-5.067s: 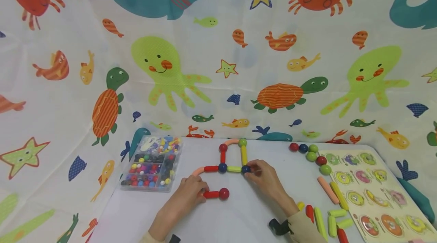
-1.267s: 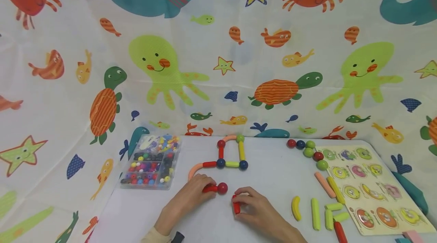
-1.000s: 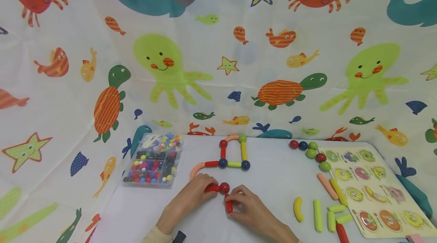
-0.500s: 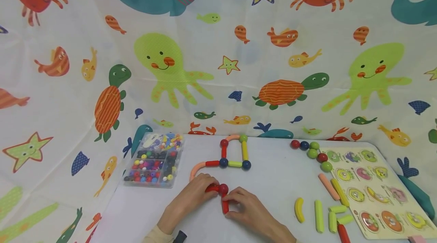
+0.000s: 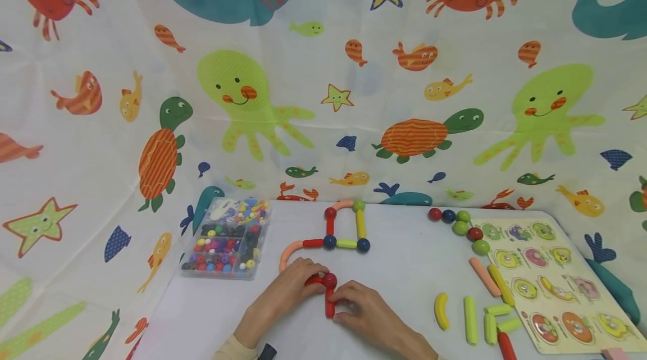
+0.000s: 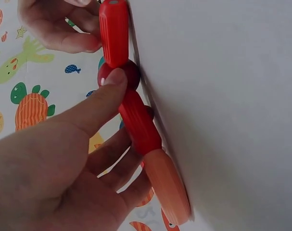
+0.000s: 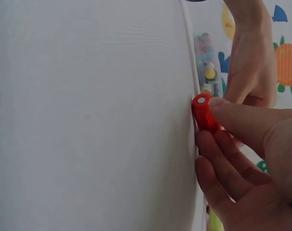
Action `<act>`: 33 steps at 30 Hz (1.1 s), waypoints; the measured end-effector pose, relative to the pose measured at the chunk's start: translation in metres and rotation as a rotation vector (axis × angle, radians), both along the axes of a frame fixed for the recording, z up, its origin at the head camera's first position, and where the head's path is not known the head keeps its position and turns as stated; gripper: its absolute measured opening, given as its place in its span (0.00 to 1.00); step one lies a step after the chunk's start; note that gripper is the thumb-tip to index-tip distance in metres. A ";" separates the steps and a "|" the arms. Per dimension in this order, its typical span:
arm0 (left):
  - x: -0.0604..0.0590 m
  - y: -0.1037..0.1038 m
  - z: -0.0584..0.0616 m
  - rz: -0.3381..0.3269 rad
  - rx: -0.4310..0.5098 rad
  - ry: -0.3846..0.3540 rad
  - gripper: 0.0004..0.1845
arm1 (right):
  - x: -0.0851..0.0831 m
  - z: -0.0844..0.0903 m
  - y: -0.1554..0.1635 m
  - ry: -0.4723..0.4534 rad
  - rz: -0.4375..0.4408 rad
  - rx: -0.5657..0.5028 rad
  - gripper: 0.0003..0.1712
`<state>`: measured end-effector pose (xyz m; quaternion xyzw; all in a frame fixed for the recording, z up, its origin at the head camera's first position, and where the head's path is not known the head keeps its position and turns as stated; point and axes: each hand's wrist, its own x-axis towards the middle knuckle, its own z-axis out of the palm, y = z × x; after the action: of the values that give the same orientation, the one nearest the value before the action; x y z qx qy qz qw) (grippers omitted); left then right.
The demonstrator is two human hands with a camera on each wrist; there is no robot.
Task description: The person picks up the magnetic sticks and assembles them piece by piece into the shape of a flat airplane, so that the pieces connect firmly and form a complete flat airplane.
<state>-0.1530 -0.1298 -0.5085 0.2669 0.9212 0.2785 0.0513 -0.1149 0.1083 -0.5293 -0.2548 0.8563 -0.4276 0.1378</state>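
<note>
the right hand (image 5: pixel 371 315) pinches a short red stick (image 5: pixel 329 304) on the white table (image 5: pixel 394 276); its long axis runs toward the person, far end touching the one red ball (image 5: pixel 329 279). the left hand (image 5: pixel 285 292) grips a second red stick (image 6: pixel 138 122), lying sideways, thumb on this ball. two red sticks meet there.

Red ball (image 5: pixel 330 279) on white table, near front edge. Short ribbed red stick (image 5: pixel 314 279) lies flat, joined to ball's left side; a peach curved piece (image 5: pixel 288 252) continues from its far end. Second red stick (image 5: pixel 330 305) lies flat, one end against ball, running toward the person, forming a corner
</note>
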 end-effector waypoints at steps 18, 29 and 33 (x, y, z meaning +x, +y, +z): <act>0.001 0.000 0.004 0.011 0.004 -0.055 0.22 | -0.029 0.024 0.068 0.105 -0.293 -0.006 0.16; 0.002 -0.002 0.002 0.008 0.042 -0.077 0.23 | -0.062 0.044 0.174 0.207 -0.606 0.071 0.23; 0.001 -0.003 0.003 0.015 0.046 -0.076 0.22 | -0.065 0.051 0.212 0.206 -0.719 0.081 0.26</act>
<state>-0.1520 -0.1331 -0.5054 0.2504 0.9139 0.3100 0.0778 -0.1799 0.3199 -0.4786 0.0261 0.9167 -0.3865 -0.0979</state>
